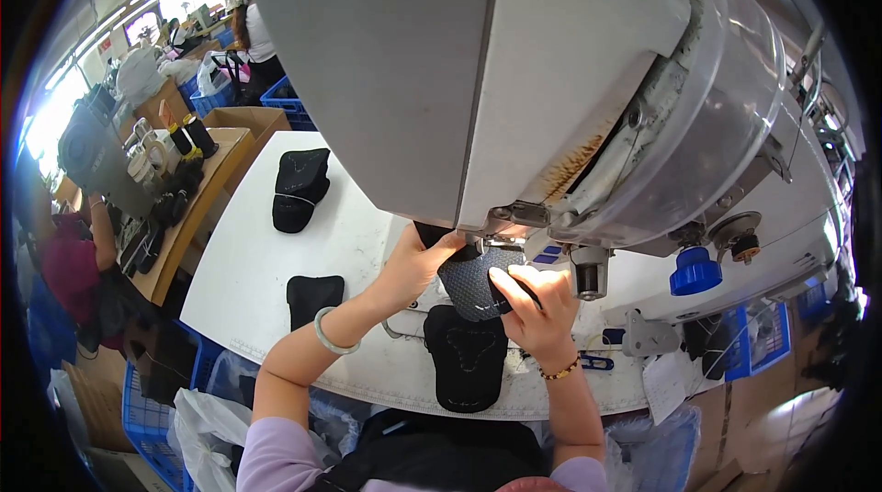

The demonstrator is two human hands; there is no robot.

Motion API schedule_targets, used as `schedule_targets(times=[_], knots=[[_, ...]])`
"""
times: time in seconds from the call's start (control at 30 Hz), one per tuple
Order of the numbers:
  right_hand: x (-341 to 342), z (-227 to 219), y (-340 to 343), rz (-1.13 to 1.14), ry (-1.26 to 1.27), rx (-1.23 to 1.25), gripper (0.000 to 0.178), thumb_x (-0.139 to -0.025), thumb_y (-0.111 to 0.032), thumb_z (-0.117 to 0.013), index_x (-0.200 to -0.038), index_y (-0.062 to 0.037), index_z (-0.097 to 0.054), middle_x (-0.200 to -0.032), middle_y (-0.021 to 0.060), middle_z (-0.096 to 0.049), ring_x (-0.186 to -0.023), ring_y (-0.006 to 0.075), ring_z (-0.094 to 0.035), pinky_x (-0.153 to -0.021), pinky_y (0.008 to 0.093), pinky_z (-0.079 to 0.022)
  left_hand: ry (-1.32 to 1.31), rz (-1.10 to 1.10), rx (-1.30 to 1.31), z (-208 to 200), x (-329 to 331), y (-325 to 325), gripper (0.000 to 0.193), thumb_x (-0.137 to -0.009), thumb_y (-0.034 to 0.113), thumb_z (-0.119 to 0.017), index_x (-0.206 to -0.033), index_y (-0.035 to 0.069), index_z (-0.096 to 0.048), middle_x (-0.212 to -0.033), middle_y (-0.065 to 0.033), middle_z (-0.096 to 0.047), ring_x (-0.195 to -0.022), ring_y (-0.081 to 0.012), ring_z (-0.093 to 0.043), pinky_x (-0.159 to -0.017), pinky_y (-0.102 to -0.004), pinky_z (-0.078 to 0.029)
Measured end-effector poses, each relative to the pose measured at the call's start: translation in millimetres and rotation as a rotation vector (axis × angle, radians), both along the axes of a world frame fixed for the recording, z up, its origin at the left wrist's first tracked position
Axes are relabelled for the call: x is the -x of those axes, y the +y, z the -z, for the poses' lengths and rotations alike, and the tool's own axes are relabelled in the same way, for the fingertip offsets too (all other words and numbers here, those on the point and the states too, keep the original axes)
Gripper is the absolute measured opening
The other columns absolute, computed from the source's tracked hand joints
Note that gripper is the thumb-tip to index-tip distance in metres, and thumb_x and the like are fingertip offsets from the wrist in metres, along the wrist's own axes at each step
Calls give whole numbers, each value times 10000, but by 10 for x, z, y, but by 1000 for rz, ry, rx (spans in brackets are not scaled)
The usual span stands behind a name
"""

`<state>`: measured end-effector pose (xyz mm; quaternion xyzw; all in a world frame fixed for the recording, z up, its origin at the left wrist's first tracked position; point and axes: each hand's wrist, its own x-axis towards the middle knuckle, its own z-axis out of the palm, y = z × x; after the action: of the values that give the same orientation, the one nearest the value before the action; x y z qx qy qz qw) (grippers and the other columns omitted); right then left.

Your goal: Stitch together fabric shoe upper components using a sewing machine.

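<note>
Grey mesh panel (473,284), held by left hand (415,266) and right hand (540,310), seemed unfinished to me; six o'clock's black pad (466,363) bore stitching.

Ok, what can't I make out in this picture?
All in the head view:
Underside of the dark patterned piece: hidden by its own upper face.
Left hand: fingertips other than the thumb's seem hidden under the piece.
Needle tip: too small to pick out beneath the sewing machine.
Lower-left black piece: near end covered by the left forearm.
</note>
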<state>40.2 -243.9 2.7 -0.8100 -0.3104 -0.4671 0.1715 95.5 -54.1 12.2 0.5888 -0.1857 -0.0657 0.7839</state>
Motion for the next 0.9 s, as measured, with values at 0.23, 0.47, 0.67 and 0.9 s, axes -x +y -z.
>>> schedule_targets(times=[0.23,0.47,0.67,0.9], knots=[[-16,-57,33,-12,-89,2,391,-592,-47,-573,-956,-122,-693,-957,10,-603,-725,180,-520,-641,310,-408,43,-36,50,-52,41,-39,222,-925,168,-550,-991,-36,-608,-911,-14,-606,-845,-75,-523,-755,-248,-432],[-32,-73,20,27,-110,-23,385,-579,-26,-552,-935,-91,-682,-956,29,-632,-693,174,-545,-619,302,-407,7,-131,18,-60,100,-63,215,-928,185,-543,-921,-20,-606,-793,-14,-598,-697,-62,-516,-604,-242,-426],[-18,-54,-10,48,-103,-52,373,-584,-3,-535,-923,-80,-670,-948,44,-656,-649,160,-562,-560,275,-401,110,-132,28,-136,198,-104,215,-929,198,-539,-889,-4,-602,-729,14,-574,-602,-46,-485,-506,-224,-398],[-47,110,-39,169,-35,-179,381,-585,120,-570,-900,-75,-661,-829,55,-661,-561,176,-573,-496,278,-415,1,-289,26,-108,305,-194,188,-925,173,-529,-854,16,-606,-710,30,-564,-550,-44,-470,-458,-213,-374]])
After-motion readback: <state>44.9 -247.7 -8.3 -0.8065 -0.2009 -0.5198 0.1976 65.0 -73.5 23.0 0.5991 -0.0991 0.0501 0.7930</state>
